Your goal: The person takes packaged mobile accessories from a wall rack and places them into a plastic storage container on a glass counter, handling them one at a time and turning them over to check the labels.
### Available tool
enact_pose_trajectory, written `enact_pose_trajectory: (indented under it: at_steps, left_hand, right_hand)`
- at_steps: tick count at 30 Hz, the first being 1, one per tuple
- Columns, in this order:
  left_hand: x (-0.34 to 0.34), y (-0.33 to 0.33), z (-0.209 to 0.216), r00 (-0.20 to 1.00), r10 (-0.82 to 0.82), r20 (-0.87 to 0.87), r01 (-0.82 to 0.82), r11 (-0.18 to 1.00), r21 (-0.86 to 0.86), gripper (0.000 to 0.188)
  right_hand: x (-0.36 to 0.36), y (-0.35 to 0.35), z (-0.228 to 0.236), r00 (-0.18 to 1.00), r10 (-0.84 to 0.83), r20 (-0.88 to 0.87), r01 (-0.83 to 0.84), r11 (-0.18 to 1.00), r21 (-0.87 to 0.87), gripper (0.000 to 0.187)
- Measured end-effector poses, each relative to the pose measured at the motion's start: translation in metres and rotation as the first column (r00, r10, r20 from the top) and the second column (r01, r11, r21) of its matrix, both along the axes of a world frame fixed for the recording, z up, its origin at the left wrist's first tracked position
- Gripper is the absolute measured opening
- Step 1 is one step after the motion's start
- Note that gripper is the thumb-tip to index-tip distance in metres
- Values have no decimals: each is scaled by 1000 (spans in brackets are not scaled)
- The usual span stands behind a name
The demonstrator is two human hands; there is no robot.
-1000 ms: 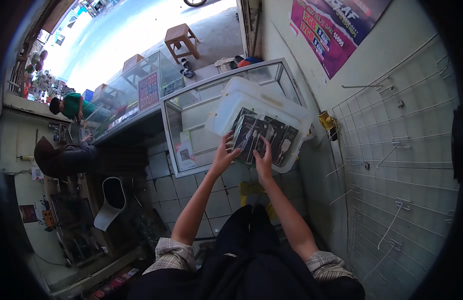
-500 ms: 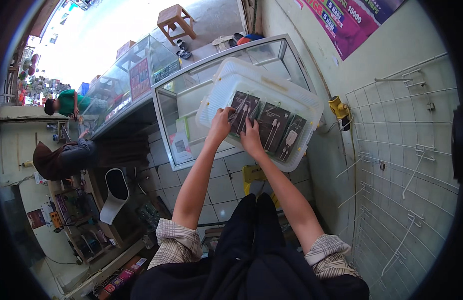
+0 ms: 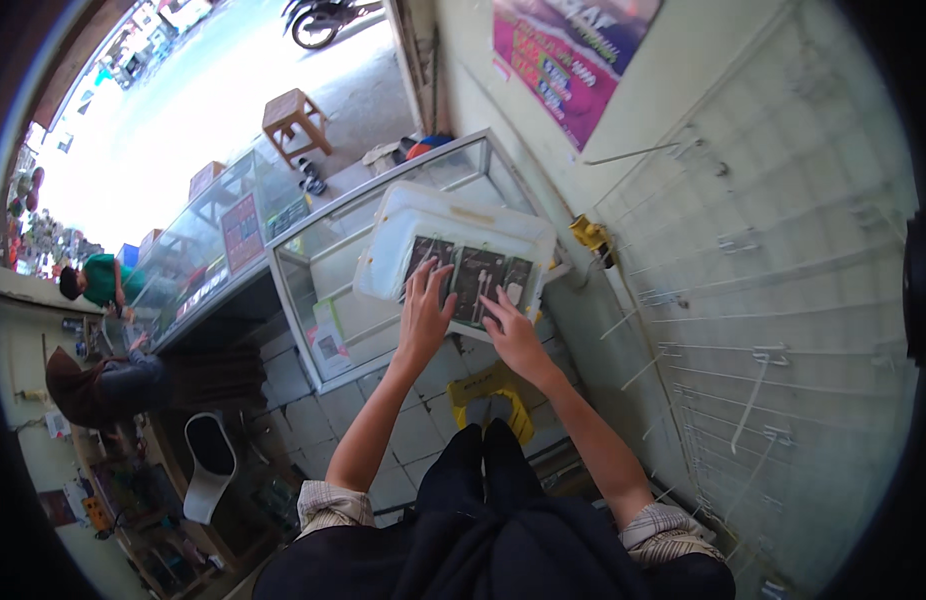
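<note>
A translucent white plastic container [image 3: 395, 222] rests tilted on the glass display case [image 3: 283, 268] in front of me. Several dark boxed charging cables lie side by side in it, pictured with white cables; the middle box [image 3: 480, 270] shows most fully. My left hand [image 3: 423, 312] lies over the left cable box [image 3: 429, 248], fingers stretched and slightly spread, hiding part of it. Near the lower part of the middle and right boxes is my right hand [image 3: 513, 335], fingers apart; whether its fingertips touch them I cannot tell. Neither hand grips anything.
Beneath me stands a yellow step stool [image 3: 528, 412] on the tiled floor. A wire rack [image 3: 753, 355] with protruding hooks covers the right wall, past a yellow device [image 3: 591, 236]. At left are a white chair [image 3: 211, 485] and two people, one in green [image 3: 103, 280].
My view has swung right, so the scene sits further left. Both hands have opened and spread over the cable boxes; earlier the left was gripping the left box at its edge.
</note>
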State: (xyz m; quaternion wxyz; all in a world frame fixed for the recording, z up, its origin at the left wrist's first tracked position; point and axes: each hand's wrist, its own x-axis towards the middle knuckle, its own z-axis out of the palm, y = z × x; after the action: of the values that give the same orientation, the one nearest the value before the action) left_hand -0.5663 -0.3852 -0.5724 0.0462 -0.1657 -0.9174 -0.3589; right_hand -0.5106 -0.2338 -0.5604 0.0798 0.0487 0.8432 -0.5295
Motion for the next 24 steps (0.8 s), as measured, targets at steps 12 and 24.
enact_pose_trajectory:
  at_steps: [12,24]
  left_hand:
    - [126,153,279,633,-590,-501,773,445,453,35]
    - [242,284,472,221,-547,-807,836,-320,446,35]
  right_hand:
    - [235,89,306,784,-265,-562,511,790,340,29]
    - [413,157,507,192,-22,-981,927,332,173,26]
